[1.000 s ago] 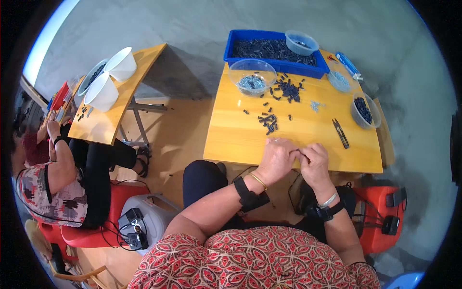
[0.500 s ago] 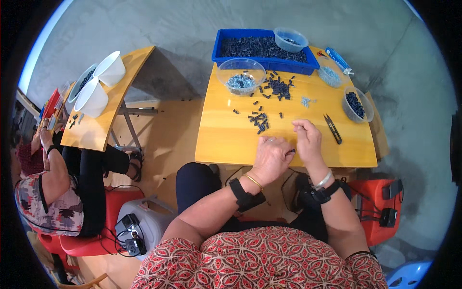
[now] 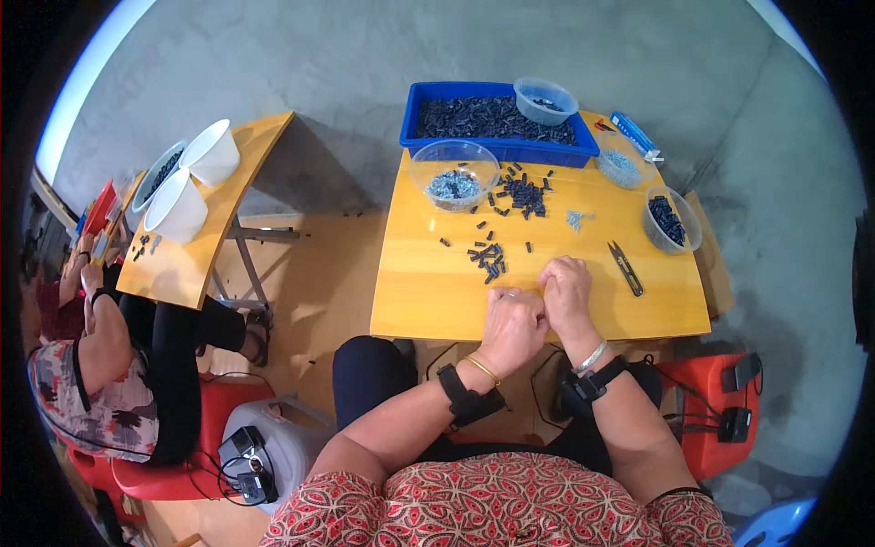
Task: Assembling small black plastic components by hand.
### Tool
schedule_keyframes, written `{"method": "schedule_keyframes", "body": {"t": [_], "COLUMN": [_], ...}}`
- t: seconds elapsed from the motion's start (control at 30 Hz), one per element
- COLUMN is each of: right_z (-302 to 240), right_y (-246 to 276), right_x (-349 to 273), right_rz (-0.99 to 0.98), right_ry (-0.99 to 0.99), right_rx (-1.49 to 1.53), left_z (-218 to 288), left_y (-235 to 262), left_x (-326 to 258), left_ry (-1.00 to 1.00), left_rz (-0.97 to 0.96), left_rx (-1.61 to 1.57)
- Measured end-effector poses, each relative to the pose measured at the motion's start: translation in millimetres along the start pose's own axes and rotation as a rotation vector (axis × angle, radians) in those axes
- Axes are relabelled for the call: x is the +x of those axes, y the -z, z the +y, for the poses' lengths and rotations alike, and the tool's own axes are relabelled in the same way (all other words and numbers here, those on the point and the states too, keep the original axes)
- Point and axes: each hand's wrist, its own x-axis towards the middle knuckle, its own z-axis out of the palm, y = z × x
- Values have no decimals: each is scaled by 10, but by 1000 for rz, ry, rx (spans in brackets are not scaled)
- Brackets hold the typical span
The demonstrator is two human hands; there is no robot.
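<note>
L hand (image 3: 513, 325) & R hand (image 3: 569, 296) meet over near edge of surface (image 3: 424, 296), fingers (image 3: 553, 270) curled in; can't tell if clamped on anything. Black pcs (image 3: 525, 195) lie loose beyond. Step: prob. fiddly two-handed work; next move calls for fine pinch.

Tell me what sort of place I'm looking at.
Probably a small-parts workshop: a blue rectangular plastic tray holds many small black parts, a clear round plastic bowl holds small silvery pieces, and another person sits at a neighbouring yellow wooden table.
</note>
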Motion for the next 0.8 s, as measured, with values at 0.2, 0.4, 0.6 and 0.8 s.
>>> {"method": "schedule_keyframes", "body": {"t": [0.2,0.4,0.6,0.8], "right_z": [-21,-81,32,-387], "right_y": [10,15,4,526], "right_x": [5,38,-2,-196], "right_rz": [-80,-133,86,-43], "right_ry": [-57,-76,-202,-204], "right_rx": [-61,-161,316,507], "left_z": [-33,-16,32,75], "left_y": [-45,2,20,241], "left_x": [1,4,8,119], "left_ry": [-18,-9,-43,514], "left_rz": [42,37,51,61], "left_rx": [-5,57,33,-903]}}
